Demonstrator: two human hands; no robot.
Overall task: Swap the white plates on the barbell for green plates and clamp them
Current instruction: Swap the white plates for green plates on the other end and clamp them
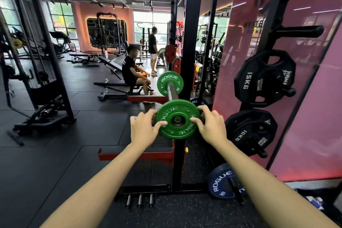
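A green Rogue plate [177, 109] sits on the near end of the steel barbell [171, 89], its hub facing me. My left hand [143, 128] grips its left rim, thumb across the face. On the right rim, my right hand [212, 126] grips it the same way. Farther along the bar a second green plate [169, 79] sits on the far sleeve. No white plate and no clamp show in view.
The black rack upright [188, 42] stands just right of the bar. Black 15 kg [262, 77] and 10 kg [249, 131] plates hang on pegs at right. A blue Rogue plate [222, 181] leans near the floor. Two people are at the benches beyond.
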